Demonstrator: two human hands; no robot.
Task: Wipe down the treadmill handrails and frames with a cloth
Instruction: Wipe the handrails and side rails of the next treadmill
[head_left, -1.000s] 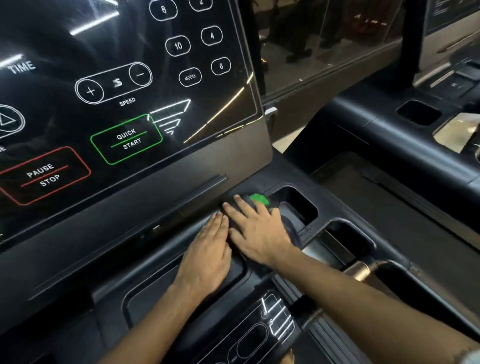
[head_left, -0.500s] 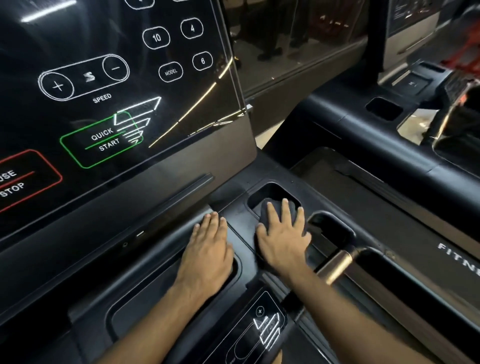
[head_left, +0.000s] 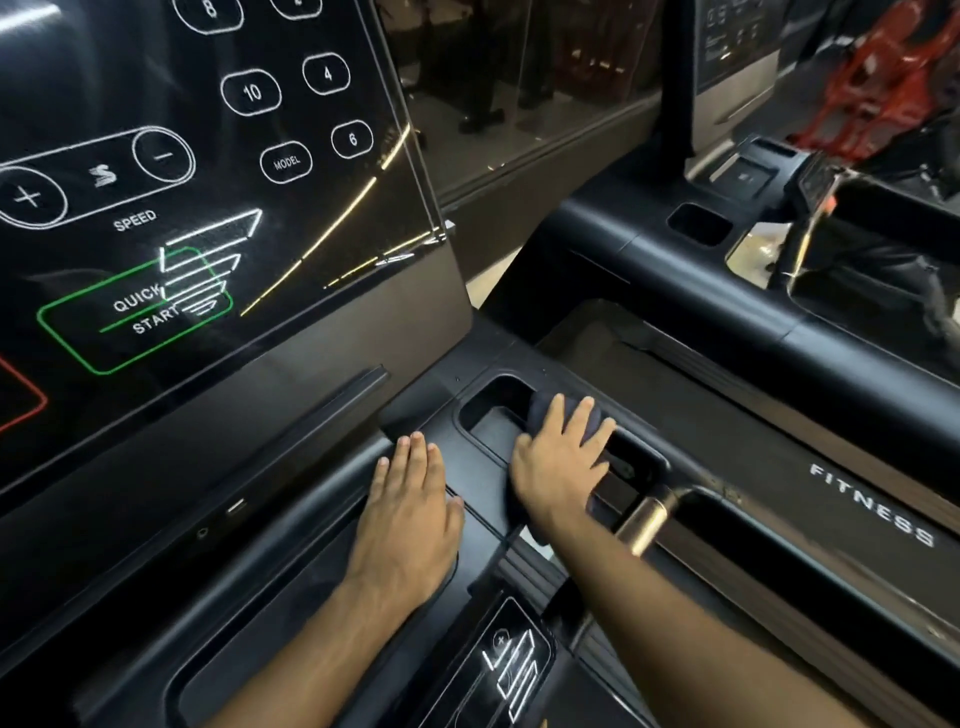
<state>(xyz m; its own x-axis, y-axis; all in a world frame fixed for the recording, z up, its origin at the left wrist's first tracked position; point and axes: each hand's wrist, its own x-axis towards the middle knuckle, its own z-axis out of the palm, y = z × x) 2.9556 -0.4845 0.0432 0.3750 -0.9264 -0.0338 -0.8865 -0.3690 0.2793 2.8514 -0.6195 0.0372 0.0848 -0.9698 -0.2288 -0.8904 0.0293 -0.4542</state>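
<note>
In the head view, the right hand (head_left: 561, 462) lies flat with the fingers spread on a dark cloth (head_left: 569, 415), and it presses this cloth on the black console frame (head_left: 467, 452) of the treadmill, at the right edge of a rectangular cup holder recess (head_left: 493, 410). The hand does not close around the cloth; it only covers it with an open palm, and a part of the cloth shows beyond the fingertips and a little under the wrist. The left hand (head_left: 410, 519) is also open and flat, with the fingers together, and it holds nothing; it rests on the console frame just beside the right hand, at the upper right corner of a long shallow tray (head_left: 249, 639). Above both hands stands the glossy display panel (head_left: 218, 171), where the words SPEED, MODEL and QUICK START can be read, the last one inside a green outline. Near the right wrist a metallic handrail grip (head_left: 647, 522) of brass colour comes out from the console, and to its right runs a dark side rail (head_left: 779, 545). Behind it a panel carries the word FITNESS (head_left: 872, 504). Between the two forearms, lower in the picture, there is a small control pad (head_left: 511, 670) with white symbols. On the far right a second treadmill (head_left: 675, 249) stands near, and behind it something red (head_left: 883, 67) is visible, but it is too blurred to tell what.
</note>
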